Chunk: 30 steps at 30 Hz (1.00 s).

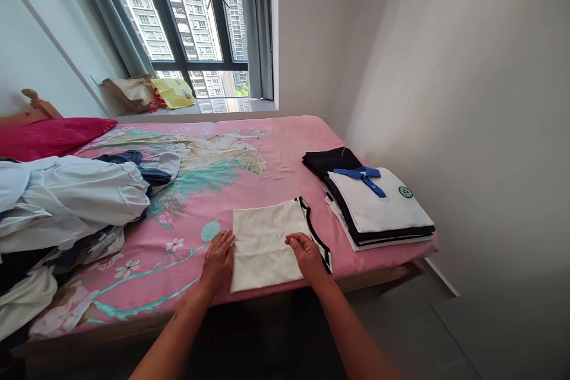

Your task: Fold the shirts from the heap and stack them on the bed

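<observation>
i'm in a home bedroom. a bed (285, 160) with a pillow (48, 138) and curtains (260, 27) show it.

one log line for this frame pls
left hand: at folded cream shirt's left edge | right hand: over it, near black-trimmed neckline | folded stack: right | loose clothes pile: left

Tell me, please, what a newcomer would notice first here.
Probably the pink floral bedsheet spread across the bed. On it, a rumpled clothes heap lies at the left, and a folded white polo shirt with a blue collar tops the stack at the right.
</observation>
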### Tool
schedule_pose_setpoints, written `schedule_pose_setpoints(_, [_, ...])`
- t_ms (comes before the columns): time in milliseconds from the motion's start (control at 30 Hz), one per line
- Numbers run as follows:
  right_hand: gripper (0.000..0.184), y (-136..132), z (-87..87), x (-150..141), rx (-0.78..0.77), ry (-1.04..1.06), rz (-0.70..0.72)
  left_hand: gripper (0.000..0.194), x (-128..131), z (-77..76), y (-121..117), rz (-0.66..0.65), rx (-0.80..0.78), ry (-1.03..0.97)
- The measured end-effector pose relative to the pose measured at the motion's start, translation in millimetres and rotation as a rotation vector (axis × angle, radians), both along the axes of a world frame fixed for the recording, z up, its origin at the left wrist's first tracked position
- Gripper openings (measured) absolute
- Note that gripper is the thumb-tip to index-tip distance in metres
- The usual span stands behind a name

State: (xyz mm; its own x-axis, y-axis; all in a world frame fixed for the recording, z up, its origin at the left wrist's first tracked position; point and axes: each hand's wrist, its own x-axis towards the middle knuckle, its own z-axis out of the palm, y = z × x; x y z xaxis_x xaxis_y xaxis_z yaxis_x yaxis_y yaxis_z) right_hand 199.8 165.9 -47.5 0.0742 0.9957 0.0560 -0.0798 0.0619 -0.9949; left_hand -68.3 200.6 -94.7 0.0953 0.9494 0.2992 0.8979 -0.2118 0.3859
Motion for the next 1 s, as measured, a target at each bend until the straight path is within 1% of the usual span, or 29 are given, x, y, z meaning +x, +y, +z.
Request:
schedule_pose_setpoints(67, [0.026,-4,-4.0,-12,-0.008,-0.012,0.029,0.044,8,-3.0,-5,-0.027,-0.047,0.077])
schedule_pose_setpoints(133, [0.026,-10,-7.9,-20,-0.013,-0.061,0.050,0.046,22,-2.6,-11,-0.074,-0.102,0.171])
schedule_pose_setpoints(233, [0.025,-18,-11.2,-23,-0.004,-0.171,0.073,0.052,34,3.8,-17,-0.233,-0.135,0.261])
schedule_pose_setpoints(300, [0.025,-21,-10.4,-25,0.014,-0.246,0.084,0.053,32,9.1,-17,-0.303,-0.153,0.273])
schedule_pose_setpoints(333, [0.025,-21,-8.8,-28,0.028,-0.288,0.087,0.053,29,11.0,-16,-0.300,-0.162,0.269])
schedule_pose_setpoints(400, [0.025,-18,-3.6,-39,0.077,-0.390,0.093,0.053,20,11.5,-13,-0.250,-0.177,0.257])
schedule_pose_setpoints(467, [0.027,-13,2.6,-59,0.150,-0.519,0.124,0.053,12,6.0,-9,-0.199,-0.186,0.254])
schedule_pose_setpoints(533, [0.034,-5,6.1,-85,0.213,-0.664,0.201,0.052,5,-4.7,-8,-0.186,-0.192,0.278])
schedule_pose_setpoints(600, [0.043,5,3.7,-109,0.261,-0.804,0.321,0.053,1,-17.1,-7,-0.189,-0.194,0.322])
schedule_pose_setpoints(667, [0.050,15,-5.1,-120,0.283,-0.933,0.441,0.055,-2,-27.0,-7,-0.187,-0.183,0.356])
schedule_pose_setpoints(733, [0.054,26,-17.8,-114,0.266,-1.061,0.506,0.055,-2,-31.9,-6,-0.174,-0.154,0.356])
schedule_pose_setpoints(800, [0.058,35,-30.1,-91,0.182,-1.183,0.472,0.055,-2,-32.1,-5,-0.163,-0.125,0.341])
schedule_pose_setpoints(900, [0.064,44,-40.2,-40,-0.006,-1.329,0.329,0.058,1,-27.9,-5,-0.162,-0.118,0.327])
schedule_pose_setpoints(1000, [0.066,51,-37.3,6,-0.188,-1.408,0.154,0.058,2,-23.1,-7,-0.154,-0.136,0.315])
